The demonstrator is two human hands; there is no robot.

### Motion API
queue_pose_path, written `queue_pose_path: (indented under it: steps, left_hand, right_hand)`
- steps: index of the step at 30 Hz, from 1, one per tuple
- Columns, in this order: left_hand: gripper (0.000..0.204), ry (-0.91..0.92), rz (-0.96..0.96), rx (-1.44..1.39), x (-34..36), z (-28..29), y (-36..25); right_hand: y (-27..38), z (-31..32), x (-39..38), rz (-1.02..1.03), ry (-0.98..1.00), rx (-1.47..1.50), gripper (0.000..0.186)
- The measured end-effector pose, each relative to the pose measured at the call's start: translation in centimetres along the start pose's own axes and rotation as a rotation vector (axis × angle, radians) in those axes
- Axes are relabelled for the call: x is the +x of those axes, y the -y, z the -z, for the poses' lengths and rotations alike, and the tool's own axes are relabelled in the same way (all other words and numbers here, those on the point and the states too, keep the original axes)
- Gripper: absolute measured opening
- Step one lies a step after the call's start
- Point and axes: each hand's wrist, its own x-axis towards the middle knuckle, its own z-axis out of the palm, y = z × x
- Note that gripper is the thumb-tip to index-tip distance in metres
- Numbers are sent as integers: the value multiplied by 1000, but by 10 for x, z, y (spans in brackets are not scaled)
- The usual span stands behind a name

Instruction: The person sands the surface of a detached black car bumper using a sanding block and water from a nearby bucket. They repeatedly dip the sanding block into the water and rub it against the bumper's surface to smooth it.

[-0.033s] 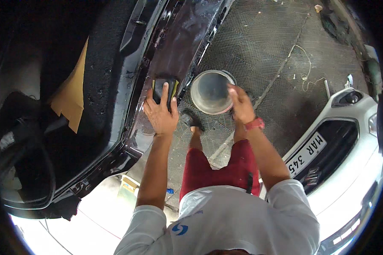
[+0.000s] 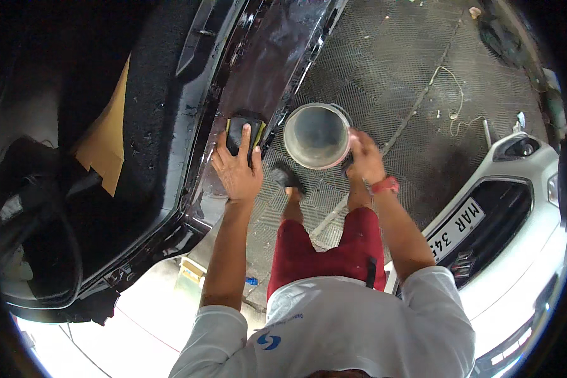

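My left hand [image 2: 238, 173] grips a black sanding block [image 2: 236, 133] with yellow-green edges. The index finger lies along its top, and the thumb and other fingers are at its sides. Beneath it is a dark, wet-looking car body panel [image 2: 252, 82]. To the right, a round pale bucket [image 2: 315, 160] stands on the floor, its inside grey. My right hand [image 2: 365, 157], with a red band at the wrist, is beside the bucket's right rim. Its fingertips are blurred, and whether they touch the rim cannot be made out.
A brown cardboard piece [image 2: 107, 142] lies in the dark car opening at left. At right stands the front of a white car [image 2: 516, 252]. A thin cord [image 2: 460, 101] lies on the ridged floor [image 2: 384, 63]. My feet are close below the bucket.
My right hand has shifted right, from overlapping the bucket's rim to just outside it. My left hand and the sanding block have barely moved.
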Motion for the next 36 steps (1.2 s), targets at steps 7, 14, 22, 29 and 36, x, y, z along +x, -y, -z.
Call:
queue_pose_path:
  steps: [7,14,22,29,36]
  left_hand:
    - [59,-3,-252,-129,11,-6,39]
    - [77,115,-229,-219,-110,4,107]
    - [55,-175,-275,-308,176,-39,-52]
    - [56,-156,-319,-296,180,-41,-58]
    - [62,-54,-326,-257,115,-23,-9]
  right_hand:
    - [-108,79,-41,-147,39,-410,43]
    - [-158,35,-77,-148,-15,-286,37]
    - [-153,-34,-93,-140,-41,-279,39]
    - [-158,-28,-99,-91,-55,-212,50]
    - [-137,7,-94,-179,-9,-276,41]
